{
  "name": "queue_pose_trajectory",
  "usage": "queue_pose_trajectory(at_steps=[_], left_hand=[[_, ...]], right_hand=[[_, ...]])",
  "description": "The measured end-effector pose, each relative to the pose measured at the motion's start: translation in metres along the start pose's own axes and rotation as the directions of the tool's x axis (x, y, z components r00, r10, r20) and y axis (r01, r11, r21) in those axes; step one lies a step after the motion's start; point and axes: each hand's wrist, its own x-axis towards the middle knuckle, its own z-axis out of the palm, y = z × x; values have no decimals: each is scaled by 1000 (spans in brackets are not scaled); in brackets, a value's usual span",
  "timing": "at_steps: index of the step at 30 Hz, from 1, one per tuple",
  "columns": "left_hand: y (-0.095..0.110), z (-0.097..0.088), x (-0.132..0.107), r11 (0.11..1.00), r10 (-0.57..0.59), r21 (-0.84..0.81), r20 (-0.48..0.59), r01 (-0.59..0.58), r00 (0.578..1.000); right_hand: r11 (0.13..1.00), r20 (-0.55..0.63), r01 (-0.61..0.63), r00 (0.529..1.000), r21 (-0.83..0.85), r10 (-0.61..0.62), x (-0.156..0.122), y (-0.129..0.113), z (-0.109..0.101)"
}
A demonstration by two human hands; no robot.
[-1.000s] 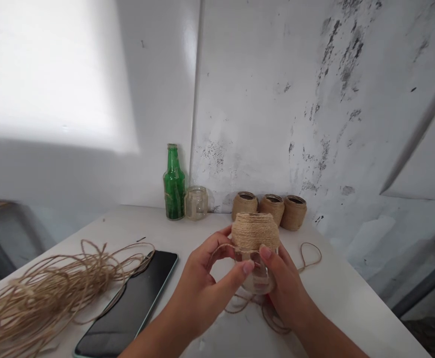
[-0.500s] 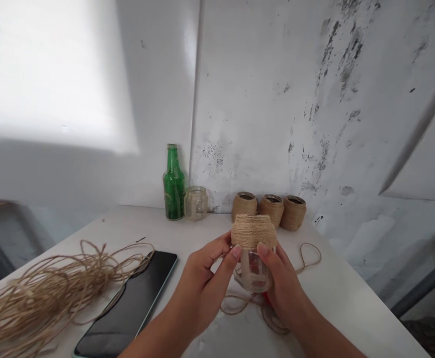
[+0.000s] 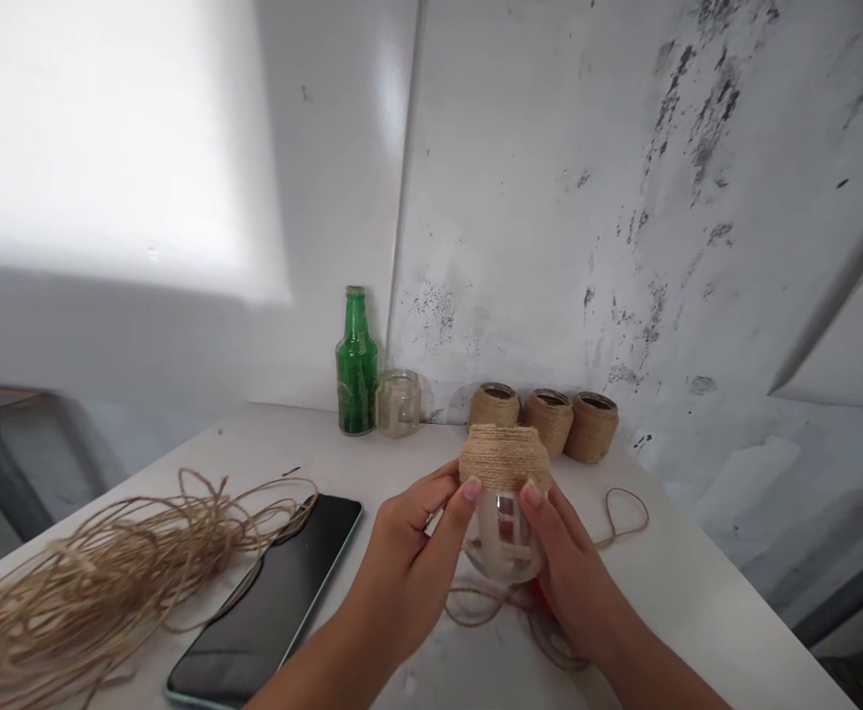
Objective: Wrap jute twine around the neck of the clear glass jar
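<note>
Between both hands, above the table, is a glass jar [image 3: 503, 552]. Jute twine [image 3: 505, 458] is wound in tight rows around its upper part, while the lower glass is bare. My left hand [image 3: 420, 552] grips the jar's left side, thumb at the lower edge of the winding. On the opposite side my right hand [image 3: 571, 562] is closed on it, thumb also pressed just under the twine. A loose strand of twine [image 3: 475, 606] curls on the table below the jar. Something red [image 3: 540, 598], mostly hidden, lies by my right hand.
Left of my hands lie a phone [image 3: 268, 606] and a tangled heap of twine [image 3: 106, 582], which partly overlaps it. Along the wall stand a green bottle [image 3: 357, 380], a bare glass jar [image 3: 399, 404] and three twine-wrapped jars [image 3: 549, 424]. A twine loop [image 3: 627, 518] rests at right.
The camera view has shifted slightly, so the background sits further right. Both hands keep their grip on the jar, and my right thumb has moved a little to the right.
</note>
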Motion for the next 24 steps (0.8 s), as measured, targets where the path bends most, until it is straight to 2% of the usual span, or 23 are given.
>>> queue_pose_trajectory(at_steps=[2,6,10,14,17,20,24], left_hand=[[-1,-1,0,999,9,36,-31,-8,999],[-1,-1,0,986,64,158,-57,-54,996],[-1,0,-1,975,123,190,-12,-118,992],[-2,2,-2,985,115,129,4,-115,993],[-2,2,-2,996,75,49,4,-75,997],[-1,2,0,999,38,0,-12,-38,999],[2,1,2,1000,-3,-19,-40,2,999]], right_hand=[[999,16,-50,999,-15,50,-2,-4,2],[990,-30,-107,994,-96,105,-7,-12,5],[982,-3,-60,998,-181,60,-7,-13,3],[991,17,-35,999,-131,37,-4,-7,0],[995,-12,-44,999,-88,43,-3,-3,-2],[998,-43,-63,997,-28,62,-3,-2,-3],[996,-26,-65,997,68,67,-2,2,-5]])
